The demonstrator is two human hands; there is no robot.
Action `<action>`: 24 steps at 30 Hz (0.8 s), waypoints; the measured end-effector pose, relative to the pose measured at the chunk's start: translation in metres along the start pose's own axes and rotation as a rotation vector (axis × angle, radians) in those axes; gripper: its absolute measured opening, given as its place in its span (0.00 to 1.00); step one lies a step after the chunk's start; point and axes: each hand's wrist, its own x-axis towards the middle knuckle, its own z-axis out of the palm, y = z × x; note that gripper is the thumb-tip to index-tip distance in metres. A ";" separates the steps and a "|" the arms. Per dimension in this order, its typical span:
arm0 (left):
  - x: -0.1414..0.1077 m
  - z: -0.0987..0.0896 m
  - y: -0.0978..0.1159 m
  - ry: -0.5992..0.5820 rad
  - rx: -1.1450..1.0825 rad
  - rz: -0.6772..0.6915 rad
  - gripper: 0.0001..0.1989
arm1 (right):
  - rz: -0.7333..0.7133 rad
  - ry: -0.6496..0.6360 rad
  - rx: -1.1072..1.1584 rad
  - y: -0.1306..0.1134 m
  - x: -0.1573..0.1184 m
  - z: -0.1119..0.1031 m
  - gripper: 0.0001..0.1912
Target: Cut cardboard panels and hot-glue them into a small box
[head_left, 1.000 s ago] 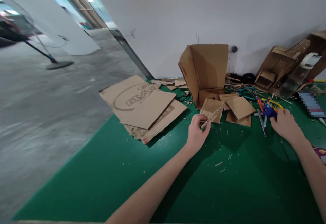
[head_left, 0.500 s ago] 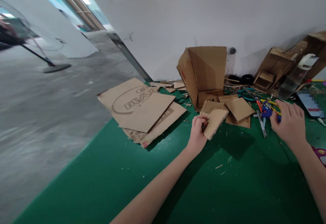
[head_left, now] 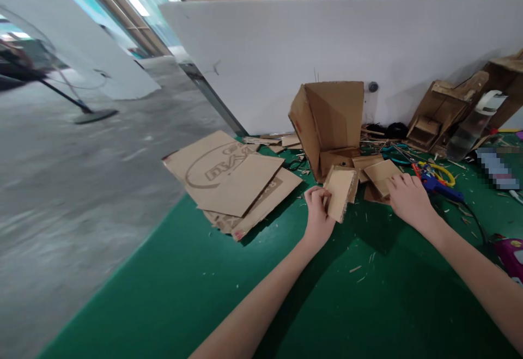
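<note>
A small cardboard piece (head_left: 340, 190) with a ragged edge is pinched in my left hand (head_left: 319, 214), tilted up above the green table. My right hand (head_left: 411, 201) has its fingers bent together over the right edge of a square cardboard piece (head_left: 378, 174), which lies on other scraps; the thumb is hidden. Right behind my left hand stands an open-sided cardboard box (head_left: 335, 114). To the right of my right hand lies a blue glue gun (head_left: 441, 187) with its cord, beside yellow-handled pliers (head_left: 445, 172).
Large printed cardboard sheets (head_left: 229, 174) are stacked at the left on the green table (head_left: 163, 293). A white partition (head_left: 261, 54) closes off the back. Toward the right are a water bottle (head_left: 474, 125), a phone (head_left: 496, 168), wooden-looking brown structures (head_left: 445, 103) and a purple object (head_left: 509, 255).
My right hand has moved left from the blue glue gun to the square cardboard piece. My left hand has turned its cardboard piece more upright. The view has shifted slightly.
</note>
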 end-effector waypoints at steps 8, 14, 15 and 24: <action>0.002 0.001 -0.004 -0.010 -0.105 -0.102 0.20 | 0.051 0.171 0.062 0.000 0.001 0.008 0.15; 0.000 -0.002 0.010 -0.107 -0.315 -0.298 0.20 | 0.249 0.505 0.251 0.023 -0.008 0.005 0.15; -0.001 -0.004 0.013 -0.121 -0.308 -0.288 0.23 | 0.277 0.533 0.275 0.025 -0.011 0.003 0.15; -0.004 -0.006 0.017 -0.271 -0.395 -0.225 0.46 | 0.547 0.325 0.881 0.005 -0.036 0.007 0.13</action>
